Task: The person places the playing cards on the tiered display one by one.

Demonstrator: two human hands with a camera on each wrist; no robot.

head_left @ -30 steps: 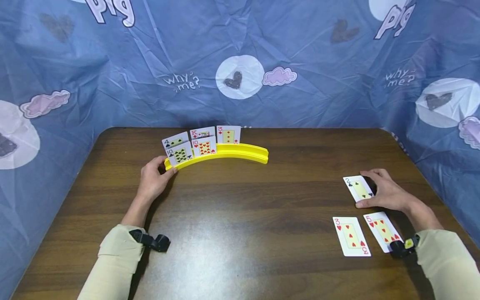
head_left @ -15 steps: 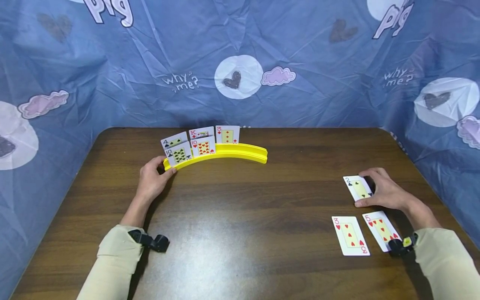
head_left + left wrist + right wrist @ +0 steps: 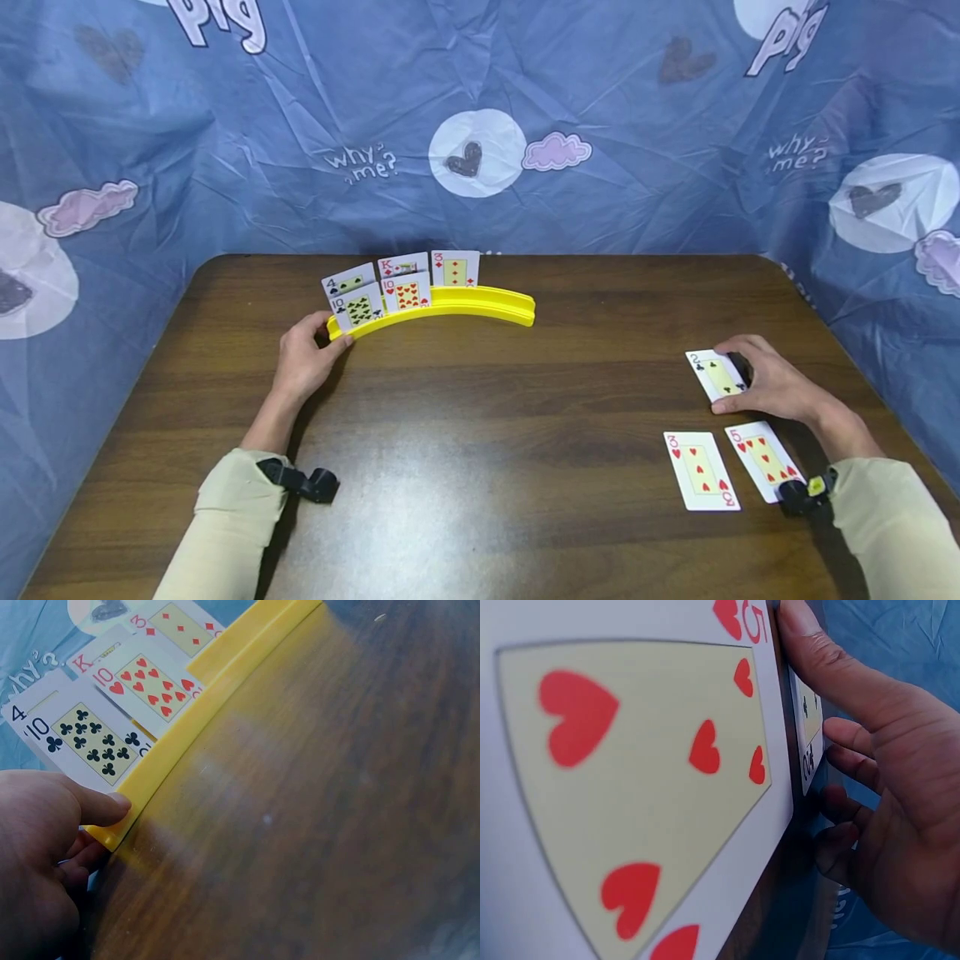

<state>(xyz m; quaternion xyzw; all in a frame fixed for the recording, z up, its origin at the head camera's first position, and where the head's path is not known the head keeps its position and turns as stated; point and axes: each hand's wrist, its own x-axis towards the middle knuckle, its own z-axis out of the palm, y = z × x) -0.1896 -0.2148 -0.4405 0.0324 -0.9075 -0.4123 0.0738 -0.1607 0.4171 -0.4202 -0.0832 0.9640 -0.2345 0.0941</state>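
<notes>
A curved yellow card holder [image 3: 480,307] stands at the back of the table, its left end gripped by my left hand [image 3: 303,358], thumb in front. In it, the ten of clubs [image 3: 360,308] stands before the four of spades [image 3: 352,281], and the ten of hearts [image 3: 407,293] before a king of diamonds [image 3: 403,264]. Farther right in the holder is the three of diamonds [image 3: 455,268]. On the right, my right hand [image 3: 780,385] holds the two of clubs [image 3: 716,377] by its edges, thumb on the near side. That card appears flat on the table.
Nearer me lie the three of hearts [image 3: 701,472] and the five of hearts [image 3: 763,461], face up; the latter is partly under the right wrist camera [image 3: 798,497]. A blue printed cloth [image 3: 480,217] hangs behind and beside the wooden table [image 3: 465,433].
Hardly anything differs. Both hands keep their places on the card holder and the two of clubs; the whole view has shifted very slightly.
</notes>
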